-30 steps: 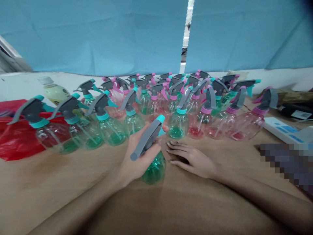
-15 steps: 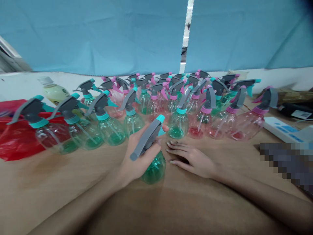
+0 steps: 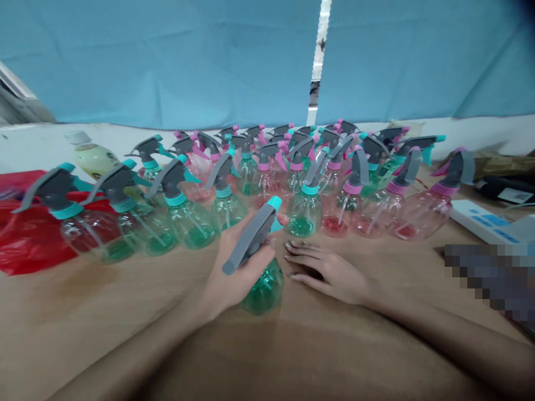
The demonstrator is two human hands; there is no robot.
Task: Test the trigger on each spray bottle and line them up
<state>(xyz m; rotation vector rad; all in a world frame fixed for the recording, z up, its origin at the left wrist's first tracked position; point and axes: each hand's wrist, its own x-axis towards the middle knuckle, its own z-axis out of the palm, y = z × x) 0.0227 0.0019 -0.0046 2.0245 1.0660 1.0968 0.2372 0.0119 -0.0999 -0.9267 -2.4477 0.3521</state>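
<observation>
My left hand is wrapped round the neck of a green spray bottle that stands on the wooden table. Its grey trigger head with a turquoise nozzle rises above my fingers and points away from me. The collar of this bottle is hidden by the hand. To the right, my right hand rests on the tabletop with its fingers stretched out, a little apart from the bottle. Just beyond both hands stands another green spray bottle with a turquoise collar.
Several green and pink spray bottles stand in rows across the back, among them a pink one. A red plastic bag and a white-capped bottle are at left. A white power strip lies at right, near a blurred-out patch.
</observation>
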